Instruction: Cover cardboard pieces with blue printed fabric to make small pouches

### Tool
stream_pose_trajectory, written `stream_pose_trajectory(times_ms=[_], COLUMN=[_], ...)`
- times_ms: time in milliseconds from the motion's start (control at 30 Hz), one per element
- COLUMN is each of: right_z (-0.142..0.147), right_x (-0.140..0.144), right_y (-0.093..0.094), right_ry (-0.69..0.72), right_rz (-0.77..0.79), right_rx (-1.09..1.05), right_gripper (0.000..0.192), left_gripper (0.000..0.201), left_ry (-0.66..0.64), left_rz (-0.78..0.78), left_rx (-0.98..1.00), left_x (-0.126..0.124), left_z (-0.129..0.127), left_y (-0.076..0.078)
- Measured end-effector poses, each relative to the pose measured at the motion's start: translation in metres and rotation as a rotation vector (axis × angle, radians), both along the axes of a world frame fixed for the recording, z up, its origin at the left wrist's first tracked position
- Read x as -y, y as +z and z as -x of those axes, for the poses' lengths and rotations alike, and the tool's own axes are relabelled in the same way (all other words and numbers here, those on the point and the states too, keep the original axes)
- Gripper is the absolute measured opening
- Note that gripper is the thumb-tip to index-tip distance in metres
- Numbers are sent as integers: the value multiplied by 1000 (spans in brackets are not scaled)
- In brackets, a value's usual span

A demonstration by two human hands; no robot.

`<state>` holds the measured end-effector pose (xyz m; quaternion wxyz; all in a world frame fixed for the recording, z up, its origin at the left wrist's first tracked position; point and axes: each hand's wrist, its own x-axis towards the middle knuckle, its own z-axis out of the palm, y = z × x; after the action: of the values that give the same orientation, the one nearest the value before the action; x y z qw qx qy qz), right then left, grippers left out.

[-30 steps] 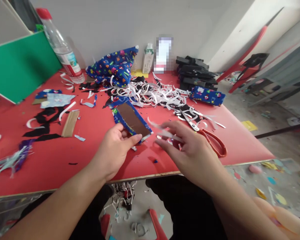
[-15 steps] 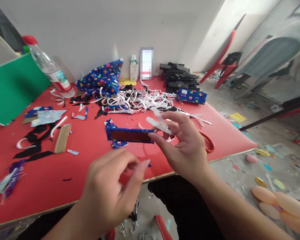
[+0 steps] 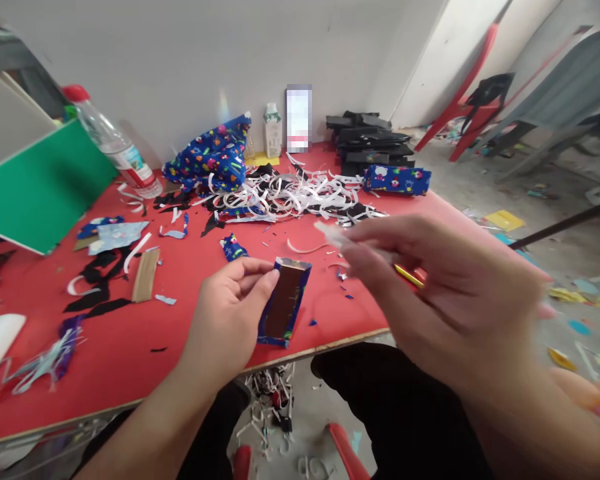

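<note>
My left hand (image 3: 227,317) holds a small brown card edged in blue patterned fabric (image 3: 284,303) upright above the red table's (image 3: 105,347) front edge, pinched between thumb and fingers. My right hand (image 3: 445,293) is raised close to the camera and blurred; its fingertips pinch a thin white paper strip (image 3: 333,233). Beneath that hand a yellow and red bit of the scissors (image 3: 410,275) shows on the table.
A heap of white paper strips (image 3: 290,190) and blue patterned fabric (image 3: 213,153) lies mid-table, with a finished blue pouch (image 3: 397,180) and black stack (image 3: 367,137) behind. A bottle (image 3: 113,147) and green board (image 3: 40,187) stand at left. Scraps litter the floor.
The fabric-edged card went from my left hand to my right, then back to my left, now held upright. My right hand rose toward the camera with a white strip.
</note>
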<state>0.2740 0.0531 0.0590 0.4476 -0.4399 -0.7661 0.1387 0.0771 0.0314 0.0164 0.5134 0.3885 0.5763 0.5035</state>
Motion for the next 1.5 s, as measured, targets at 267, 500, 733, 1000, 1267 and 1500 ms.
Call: stream_pose_trajectory(times_ms=[267,500,733,1000,1267,1500], right_z=[22,27,28,29,24,16], right_x=[6,-4,-2,-3,-6,-5], right_y=[-7,-18,-19,-23,-22,-16], right_ry=[178,127,46,50,17,-91], right_rz=[593,673,592,620,461,375], right_rx=[-198,-241,-151,-138,106,254], right_gripper=[15,16,17,14,15,22], left_gripper=[17,18,26,20,18,16], left_ry=[13,32,21,33,10,65], left_rz=[-55,-15,-9,-96,-86,-82], left_rx=[190,209,235,153,66,-55], left_x=[6,6,4,7,5,6], left_z=[-7,-9,-11,-11,-6,-8], left_y=[0,-2,0,-2,-5,-5])
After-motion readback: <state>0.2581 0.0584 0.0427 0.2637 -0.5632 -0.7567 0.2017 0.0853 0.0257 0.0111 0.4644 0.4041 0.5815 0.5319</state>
